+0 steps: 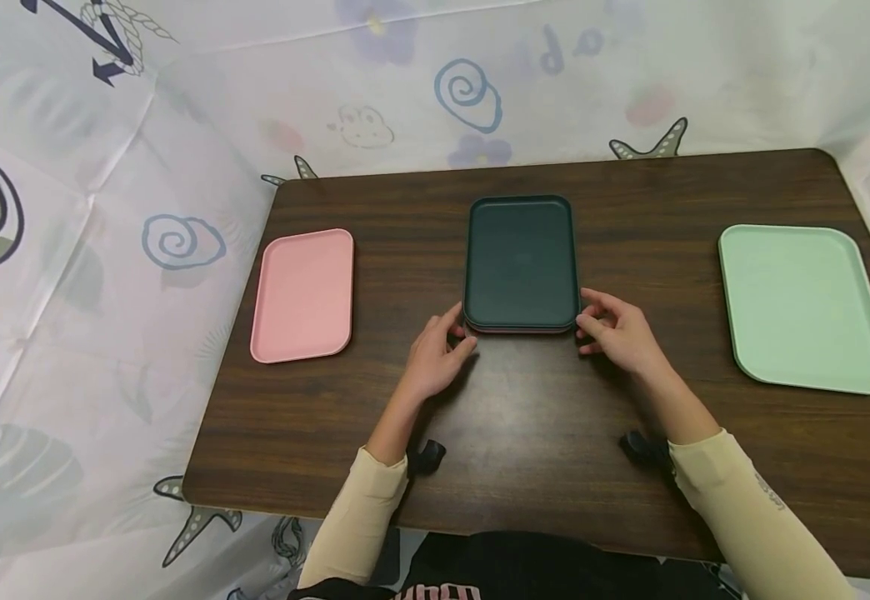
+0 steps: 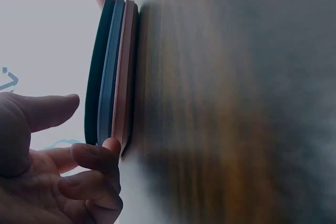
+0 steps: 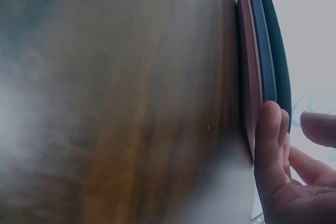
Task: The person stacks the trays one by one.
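A stack of rectangular trays lies at the middle of the table, with a dark green tray on top. Edge-on in the left wrist view, a blue-grey tray and a pink tray show beneath it. My left hand is at the stack's near left corner, fingertips against the tray edges and thumb held apart. At the near right corner, fingertips of my right hand touch the edges, its thumb also off the stack in the right wrist view. Neither hand wraps around the trays.
A separate pink tray lies on the left of the brown wooden table. On the right lies a larger light green tray. Patterned white cloth hangs behind the table and along its left side.
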Motion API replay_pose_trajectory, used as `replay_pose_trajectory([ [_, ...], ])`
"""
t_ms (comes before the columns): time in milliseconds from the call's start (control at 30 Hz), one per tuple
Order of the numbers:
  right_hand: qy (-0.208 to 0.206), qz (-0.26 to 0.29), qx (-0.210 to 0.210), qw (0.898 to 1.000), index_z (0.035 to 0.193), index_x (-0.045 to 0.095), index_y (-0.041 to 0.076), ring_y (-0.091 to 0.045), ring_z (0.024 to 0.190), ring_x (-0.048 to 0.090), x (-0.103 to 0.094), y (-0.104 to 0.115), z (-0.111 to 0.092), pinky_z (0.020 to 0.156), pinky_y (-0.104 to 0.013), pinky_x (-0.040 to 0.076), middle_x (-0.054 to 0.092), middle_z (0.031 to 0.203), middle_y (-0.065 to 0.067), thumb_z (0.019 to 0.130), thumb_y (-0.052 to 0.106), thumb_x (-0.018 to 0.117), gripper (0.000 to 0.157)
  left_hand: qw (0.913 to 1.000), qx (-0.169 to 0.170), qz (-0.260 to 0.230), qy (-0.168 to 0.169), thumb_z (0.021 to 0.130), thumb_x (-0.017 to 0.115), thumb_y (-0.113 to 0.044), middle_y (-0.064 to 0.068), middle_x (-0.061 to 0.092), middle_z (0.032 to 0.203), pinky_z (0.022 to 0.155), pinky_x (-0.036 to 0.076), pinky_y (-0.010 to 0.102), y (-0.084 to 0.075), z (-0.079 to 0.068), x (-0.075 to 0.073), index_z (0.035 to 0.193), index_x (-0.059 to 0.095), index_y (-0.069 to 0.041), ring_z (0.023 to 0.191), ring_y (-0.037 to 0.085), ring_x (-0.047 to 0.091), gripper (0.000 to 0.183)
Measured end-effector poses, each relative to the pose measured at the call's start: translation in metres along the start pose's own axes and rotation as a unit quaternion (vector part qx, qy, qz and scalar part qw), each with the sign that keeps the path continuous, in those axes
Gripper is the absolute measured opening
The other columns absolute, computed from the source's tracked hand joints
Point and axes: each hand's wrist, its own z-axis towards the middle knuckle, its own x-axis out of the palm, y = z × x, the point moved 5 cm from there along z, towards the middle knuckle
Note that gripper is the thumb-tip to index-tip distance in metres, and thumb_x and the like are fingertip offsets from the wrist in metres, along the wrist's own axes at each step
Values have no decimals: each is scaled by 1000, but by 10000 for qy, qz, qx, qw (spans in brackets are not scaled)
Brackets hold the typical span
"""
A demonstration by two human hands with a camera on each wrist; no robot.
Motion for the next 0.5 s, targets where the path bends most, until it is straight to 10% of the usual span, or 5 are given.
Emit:
replay_pose_trajectory([
  [267, 199, 30, 22, 9998, 147, 36, 4, -19, 87, 61, 0, 0, -23, 71, -38, 56, 50, 109, -19, 98, 17, 54, 53, 9994, 92, -14, 325, 94, 60, -31, 3, 56, 108, 64, 41, 31, -8, -21, 0, 145, 42, -15, 67, 13, 50, 57],
  [500, 344, -204, -74, 9992, 138, 47, -1, -19, 88, 63, -7, -3, -44, 69, -37, 56, 50, 110, -20, 98, 22, 55, 47, 9882, 598, 200, 1397, 96, 56, -35, -1, 60, 110, 62, 43, 27, -23, -33, 16, 142, 47, -15, 66, 9, 53, 50],
])
